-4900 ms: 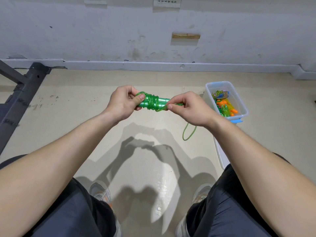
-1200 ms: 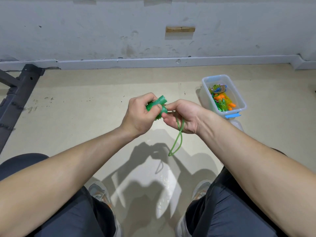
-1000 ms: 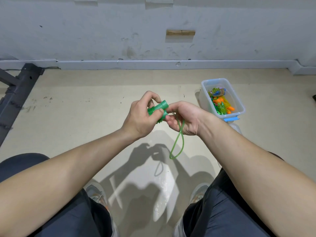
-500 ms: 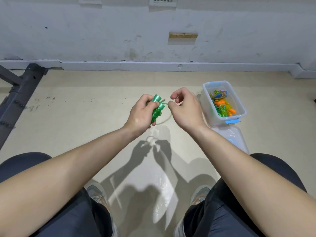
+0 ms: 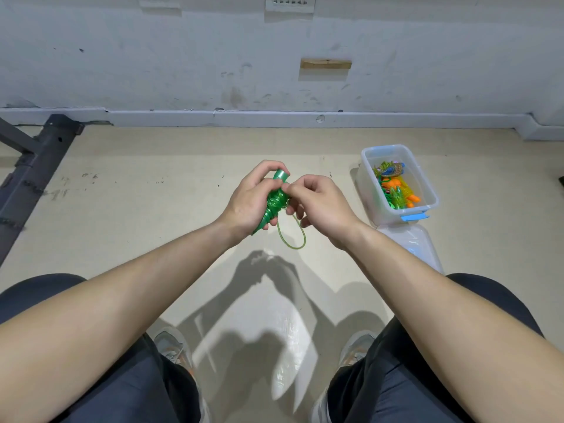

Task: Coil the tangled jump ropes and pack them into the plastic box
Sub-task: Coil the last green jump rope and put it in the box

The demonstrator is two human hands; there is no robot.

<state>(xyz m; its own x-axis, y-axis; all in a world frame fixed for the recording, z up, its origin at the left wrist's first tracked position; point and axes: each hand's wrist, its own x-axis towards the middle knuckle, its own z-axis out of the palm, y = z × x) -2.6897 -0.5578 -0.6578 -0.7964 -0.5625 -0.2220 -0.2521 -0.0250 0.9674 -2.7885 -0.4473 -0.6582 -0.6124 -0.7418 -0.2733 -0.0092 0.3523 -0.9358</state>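
- The left hand holds the green jump rope in mid-air above the floor. Its fingers are clenched round the handles, which already carry most of the cord wound about them.
- The right hand meets the bundle at its 3 o'clock side, thumb and forefinger pinching the cord close to the upper handle end.
- One loose loop hangs free at the bundle's 6 o'clock, so this rope is nearly coiled but not finished.
- The plastic box stands open on the floor at about 3 o'clock from the hands, well apart from them. Several bright ropes, green and orange, already lie inside.
- A clear lid lies at the box's 6 o'clock, off the box.
- By my judgement most of the job is done. What is left is tucking away the last loop, dropping this bundle into the box, and perhaps closing the lid. No other loose ropes show on the floor.
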